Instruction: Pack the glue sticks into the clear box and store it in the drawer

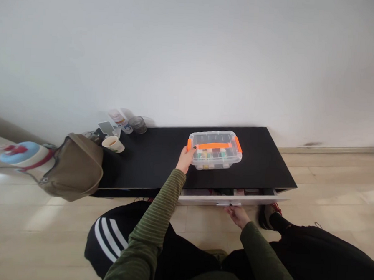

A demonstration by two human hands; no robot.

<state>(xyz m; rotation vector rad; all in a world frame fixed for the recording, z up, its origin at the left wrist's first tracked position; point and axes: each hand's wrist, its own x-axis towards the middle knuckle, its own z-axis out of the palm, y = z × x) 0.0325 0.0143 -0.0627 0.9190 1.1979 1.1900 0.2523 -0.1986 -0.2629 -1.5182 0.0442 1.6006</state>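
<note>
A clear plastic storage box (215,158) with an orange handle and orange side latches is on or just above the black cabinet top. Small packages show through its lid. My left hand (186,157) grips the box at its left end, by the latch. Below, a white-fronted drawer (199,197) is pulled partly out, with items inside that I cannot make out. My right hand (237,214) has its fingers closed on the drawer handle (223,204) at the front.
On the left of the cabinet top (154,163) are a paper cup (113,144) of drink, a grey glass (137,124), a white spray can (121,120) and a white phone-like object (107,128). A brown bag (75,167) and a blue-lidded bottle (28,154) stand at the left end. A white wall (191,65) rises behind.
</note>
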